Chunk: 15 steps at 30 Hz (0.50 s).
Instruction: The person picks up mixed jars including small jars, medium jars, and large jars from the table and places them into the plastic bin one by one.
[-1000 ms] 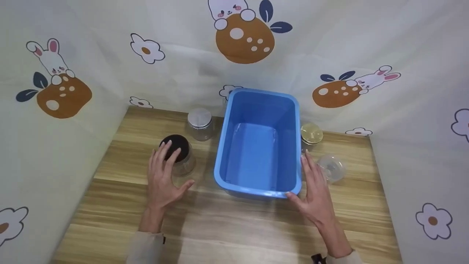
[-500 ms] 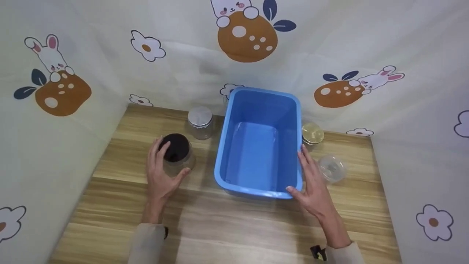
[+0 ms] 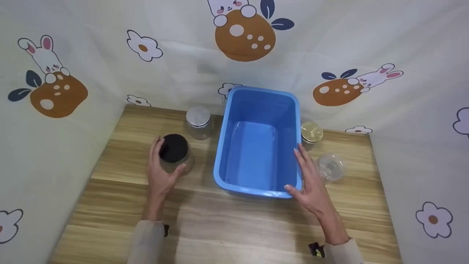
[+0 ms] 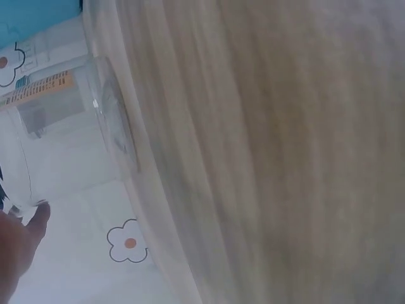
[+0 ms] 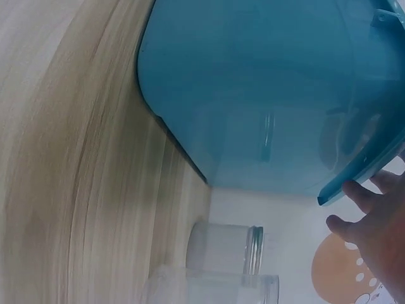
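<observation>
My left hand point(image 3: 159, 180) curls round a clear jar with a black lid point(image 3: 174, 148), fingers on its left side and thumb at the front. In the left wrist view the see-through jar point(image 4: 69, 139) shows an orange printed label, with its base close to the wooden surface. At the middle stands a deep blue plastic tub point(image 3: 243, 190), with nothing inside. My right hand point(image 3: 312, 189) touches the tub's near right corner, fingers extended along the outer side and thumb at the front rim. The right wrist view shows the fingers point(image 5: 361, 197) at the rim.
Behind the left hand stands a jar with a silver lid point(image 3: 198, 116). Right of the tub are a jar with a gold lid point(image 3: 312, 132) and a lidless clear jar point(image 3: 331, 168). Printed cloth point(image 3: 176, 73) walls the wooden table point(image 3: 234, 231) at the back and sides.
My left hand has lowered from over the black lid to the jar's side, and its thumb has come in against the jar. The right hand has shifted slightly along the tub's rim.
</observation>
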Motion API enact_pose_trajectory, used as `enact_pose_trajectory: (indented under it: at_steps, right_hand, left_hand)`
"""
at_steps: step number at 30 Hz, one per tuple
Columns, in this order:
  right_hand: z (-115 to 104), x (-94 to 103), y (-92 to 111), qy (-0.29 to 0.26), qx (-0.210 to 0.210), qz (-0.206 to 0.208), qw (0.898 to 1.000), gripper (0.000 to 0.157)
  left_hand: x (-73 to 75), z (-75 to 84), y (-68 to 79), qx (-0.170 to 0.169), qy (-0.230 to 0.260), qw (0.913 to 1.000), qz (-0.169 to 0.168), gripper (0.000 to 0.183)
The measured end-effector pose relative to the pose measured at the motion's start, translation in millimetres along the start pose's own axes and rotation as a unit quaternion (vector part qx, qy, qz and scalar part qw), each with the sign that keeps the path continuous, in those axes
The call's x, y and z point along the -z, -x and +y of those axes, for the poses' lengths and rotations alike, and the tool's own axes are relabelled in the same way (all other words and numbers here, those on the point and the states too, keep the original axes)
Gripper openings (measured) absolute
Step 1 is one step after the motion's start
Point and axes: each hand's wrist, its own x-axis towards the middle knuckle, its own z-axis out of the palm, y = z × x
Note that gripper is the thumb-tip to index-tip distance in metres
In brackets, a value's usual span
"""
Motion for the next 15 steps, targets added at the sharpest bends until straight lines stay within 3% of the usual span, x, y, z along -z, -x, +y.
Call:
enact_pose_trajectory:
  at_steps: [7, 15]
  right_hand:
    - [1.8, -1.4, -0.7, -0.008, -0.005, -0.005, 1.0, 0.093]
    - [2.2, -2.3, 0.0, -0.015, -0.003, -0.002, 1.0, 0.091]
  left_hand:
    - [-2.5, 1.7, -5.7, 0.01, 0.01, 0.9999, -0.002, 0.091]
    - [0.1, 36.2, -10.4, 0.031, 0.038, 0.9988, -0.001, 0.081]
